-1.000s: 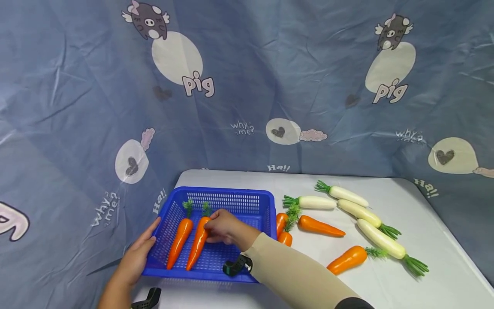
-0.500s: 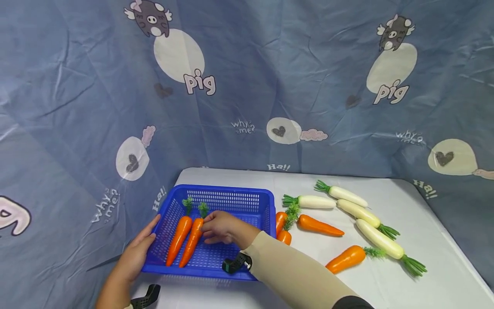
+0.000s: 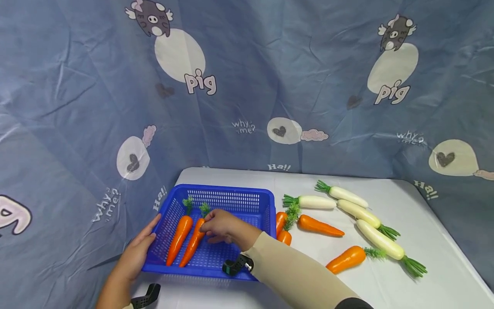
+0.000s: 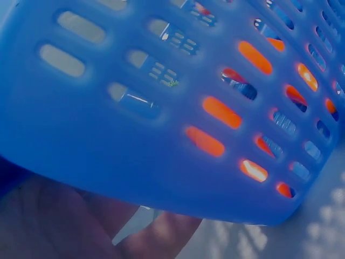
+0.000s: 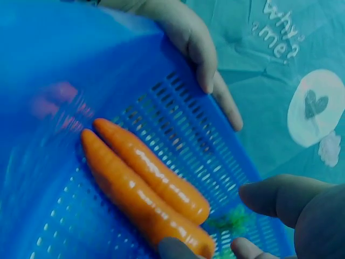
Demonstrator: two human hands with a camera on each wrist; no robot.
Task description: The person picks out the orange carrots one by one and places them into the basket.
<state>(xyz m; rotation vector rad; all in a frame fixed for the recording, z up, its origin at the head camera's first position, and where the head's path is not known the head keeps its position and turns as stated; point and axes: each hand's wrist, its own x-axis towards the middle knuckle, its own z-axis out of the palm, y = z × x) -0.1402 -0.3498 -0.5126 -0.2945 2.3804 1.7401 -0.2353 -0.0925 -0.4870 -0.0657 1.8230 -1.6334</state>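
In the head view, a blue plastic basket (image 3: pixel 227 189) stands at the table's left side. Two orange carrots lie side by side in it: the left carrot (image 3: pixel 179 240) and the right carrot (image 3: pixel 194 241), both with green tops pointing to the back. My right hand (image 3: pixel 224 226) is at the thick end of the right carrot. In the right wrist view its thumb (image 5: pixel 275 197) stands apart from that carrot (image 5: pixel 143 199), while one fingertip touches or overlaps its end. My left hand (image 3: pixel 135 255) holds the basket's left rim; the left wrist view hides part of its fingers (image 4: pixel 156 237).
Right of the basket lie more carrots, among them a middle carrot (image 3: pixel 320 225) and a front carrot (image 3: pixel 347 259). Several white radishes with green tops, including a back radish (image 3: pixel 349 196), lie farther right on the white table (image 3: pixel 390 193). A patterned blue curtain (image 3: pixel 247 98) hangs behind.
The right carrot has shifted left against the other carrot. My right hand moved left with it, then rose slightly at its thick end. The left hand keeps its place on the basket.
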